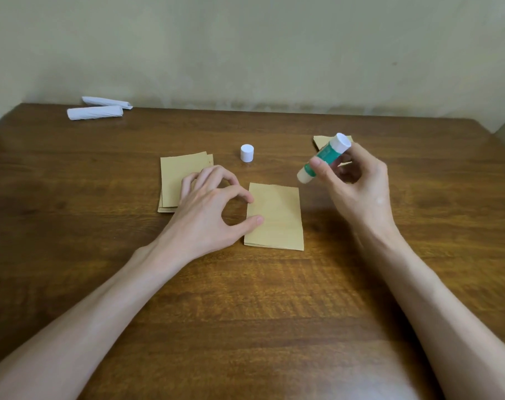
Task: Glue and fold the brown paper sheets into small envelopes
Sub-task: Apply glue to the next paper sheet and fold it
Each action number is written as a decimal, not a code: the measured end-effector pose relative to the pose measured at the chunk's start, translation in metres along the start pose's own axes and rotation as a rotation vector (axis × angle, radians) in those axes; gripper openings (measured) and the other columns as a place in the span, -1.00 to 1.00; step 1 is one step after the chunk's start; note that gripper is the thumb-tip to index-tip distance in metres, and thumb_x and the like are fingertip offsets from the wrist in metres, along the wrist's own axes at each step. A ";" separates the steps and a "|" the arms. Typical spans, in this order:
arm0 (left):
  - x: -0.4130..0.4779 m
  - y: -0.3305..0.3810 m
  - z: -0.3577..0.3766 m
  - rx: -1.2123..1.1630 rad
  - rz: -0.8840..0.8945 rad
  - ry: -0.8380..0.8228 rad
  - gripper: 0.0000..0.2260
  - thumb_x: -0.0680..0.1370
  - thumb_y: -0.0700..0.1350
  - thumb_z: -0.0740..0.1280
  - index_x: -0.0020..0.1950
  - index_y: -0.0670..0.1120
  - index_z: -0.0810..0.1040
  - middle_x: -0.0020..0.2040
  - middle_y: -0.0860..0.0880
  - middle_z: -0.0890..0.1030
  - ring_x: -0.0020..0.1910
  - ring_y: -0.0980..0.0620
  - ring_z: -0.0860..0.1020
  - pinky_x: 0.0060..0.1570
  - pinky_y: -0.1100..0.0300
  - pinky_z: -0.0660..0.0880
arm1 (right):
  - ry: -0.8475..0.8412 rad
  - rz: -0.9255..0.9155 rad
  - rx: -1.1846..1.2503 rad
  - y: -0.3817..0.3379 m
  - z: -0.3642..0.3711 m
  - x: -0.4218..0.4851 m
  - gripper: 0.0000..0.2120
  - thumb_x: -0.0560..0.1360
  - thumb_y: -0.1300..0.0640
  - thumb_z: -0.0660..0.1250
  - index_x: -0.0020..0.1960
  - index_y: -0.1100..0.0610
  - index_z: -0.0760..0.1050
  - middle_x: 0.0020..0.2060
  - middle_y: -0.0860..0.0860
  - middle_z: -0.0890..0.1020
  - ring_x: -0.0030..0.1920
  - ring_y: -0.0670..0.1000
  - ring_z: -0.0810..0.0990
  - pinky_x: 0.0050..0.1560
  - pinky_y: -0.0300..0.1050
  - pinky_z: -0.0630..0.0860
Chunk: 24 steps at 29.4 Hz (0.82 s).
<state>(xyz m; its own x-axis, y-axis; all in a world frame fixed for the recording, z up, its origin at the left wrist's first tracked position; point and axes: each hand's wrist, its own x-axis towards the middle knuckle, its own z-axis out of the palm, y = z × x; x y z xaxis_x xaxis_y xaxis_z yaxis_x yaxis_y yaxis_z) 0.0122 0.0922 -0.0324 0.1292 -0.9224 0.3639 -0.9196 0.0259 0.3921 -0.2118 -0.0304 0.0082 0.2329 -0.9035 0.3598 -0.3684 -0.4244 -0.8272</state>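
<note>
- My left hand [205,206], fingers loose, steadies the brown sheet [277,220].
- My right hand [358,189] grips the uncapped glue stick [326,154]; next I'd stroke glue along an edge.

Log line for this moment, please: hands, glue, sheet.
left hand: thumb and forefinger on left edge of brown paper sheet | right hand: holds uncapped glue stick, raised | white cap: upright beyond sheet

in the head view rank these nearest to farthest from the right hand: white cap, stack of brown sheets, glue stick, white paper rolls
1. glue stick, held in the right hand
2. white cap, standing mid-table, to the hand's left
3. stack of brown sheets, left of centre, partly under the left hand
4. white paper rolls, far left back corner
</note>
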 end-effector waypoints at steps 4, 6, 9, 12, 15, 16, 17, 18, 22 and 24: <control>-0.003 0.001 -0.003 0.075 0.055 0.011 -0.61 0.54 0.42 0.24 0.10 0.19 0.64 0.16 0.17 0.40 0.39 0.13 0.34 0.54 -0.06 0.07 | -0.011 0.117 0.207 -0.005 -0.003 0.000 -0.76 0.56 -0.04 0.53 0.15 0.05 0.63 -0.03 0.07 0.71 -0.18 -0.03 0.67 -0.04 -0.04 0.67; -0.004 0.001 -0.003 0.091 0.067 -0.003 -0.61 0.53 0.42 0.24 0.11 0.19 0.62 0.17 0.18 0.38 0.38 0.12 0.35 0.54 -0.07 0.07 | -0.048 0.167 0.282 -0.006 -0.002 0.000 -0.76 0.56 0.02 0.54 0.17 0.07 0.63 0.02 0.11 0.72 -0.20 -0.07 0.72 -0.04 -0.12 0.67; -0.005 0.003 -0.004 0.047 0.090 -0.013 -0.68 0.51 0.37 0.32 0.12 0.21 0.57 0.17 0.18 0.38 0.35 0.11 0.37 0.52 -0.03 0.08 | -0.081 0.229 0.295 -0.005 0.000 -0.001 -0.76 0.55 0.03 0.54 0.17 0.05 0.62 0.03 0.10 0.74 -0.17 -0.05 0.76 -0.01 -0.13 0.69; -0.005 0.006 -0.005 -0.029 0.134 -0.023 -0.87 0.53 0.23 0.43 -0.03 0.23 0.60 0.12 0.20 0.40 0.31 0.13 0.38 0.49 -0.01 0.08 | -0.084 0.245 0.311 -0.006 0.002 -0.002 -0.77 0.55 0.05 0.55 0.15 0.05 0.61 0.04 0.08 0.74 -0.15 -0.04 0.77 0.02 -0.08 0.71; -0.004 0.008 -0.007 -0.051 0.125 -0.051 -0.90 0.57 0.20 0.39 -0.09 0.23 0.64 0.09 0.21 0.42 0.29 0.17 0.37 0.48 -0.04 0.08 | -0.091 0.246 0.326 -0.006 0.003 -0.002 -0.78 0.55 0.05 0.55 0.15 0.04 0.61 0.04 0.09 0.74 -0.14 -0.01 0.78 0.04 -0.06 0.72; -0.004 0.007 -0.008 -0.056 0.118 -0.058 -0.88 0.59 0.18 0.36 -0.09 0.23 0.65 0.08 0.21 0.43 0.29 0.18 0.37 0.49 -0.04 0.08 | -0.098 0.249 0.322 -0.006 0.003 -0.002 -0.79 0.55 0.06 0.55 0.14 0.03 0.61 0.04 0.09 0.74 -0.14 -0.01 0.78 0.04 -0.06 0.72; -0.004 0.007 -0.008 -0.059 0.115 -0.066 -0.85 0.62 0.17 0.33 -0.09 0.24 0.65 0.08 0.21 0.43 0.29 0.18 0.37 0.49 -0.05 0.08 | -0.105 0.257 0.317 -0.006 0.003 -0.002 -0.80 0.55 0.06 0.55 0.14 0.02 0.62 0.04 0.10 0.73 -0.16 -0.02 0.78 0.04 -0.04 0.72; -0.003 0.007 -0.009 -0.057 0.116 -0.074 -0.81 0.64 0.16 0.29 -0.09 0.24 0.66 0.08 0.21 0.42 0.28 0.19 0.37 0.48 -0.05 0.09 | -0.114 0.264 0.313 -0.005 0.004 -0.002 -0.80 0.55 0.06 0.55 0.13 0.02 0.62 0.05 0.11 0.73 -0.17 -0.03 0.77 0.05 -0.04 0.72; -0.005 0.009 -0.011 -0.050 0.126 -0.088 -0.72 0.61 0.29 0.22 -0.06 0.23 0.67 0.08 0.22 0.41 0.28 0.22 0.34 0.46 0.08 0.06 | -0.130 0.253 0.274 -0.003 0.003 -0.002 -0.78 0.53 0.01 0.56 0.11 0.02 0.62 0.05 0.04 0.72 -0.25 -0.10 0.71 -0.03 -0.08 0.72; -0.007 0.010 -0.012 -0.057 0.134 -0.097 -0.73 0.58 0.32 0.25 -0.05 0.23 0.66 0.09 0.22 0.41 0.28 0.23 0.34 0.44 0.13 0.07 | -0.128 0.245 0.269 -0.004 0.002 -0.002 -0.78 0.53 0.00 0.56 0.11 0.03 0.63 0.02 0.00 0.72 -0.26 -0.12 0.70 -0.04 -0.10 0.72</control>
<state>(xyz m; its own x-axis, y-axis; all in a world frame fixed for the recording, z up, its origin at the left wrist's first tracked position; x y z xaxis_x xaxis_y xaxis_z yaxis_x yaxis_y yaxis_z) 0.0061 0.1034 -0.0208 -0.0318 -0.9422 0.3335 -0.9034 0.1699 0.3937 -0.2089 -0.0266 0.0097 0.2841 -0.9541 0.0947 -0.1813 -0.1504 -0.9719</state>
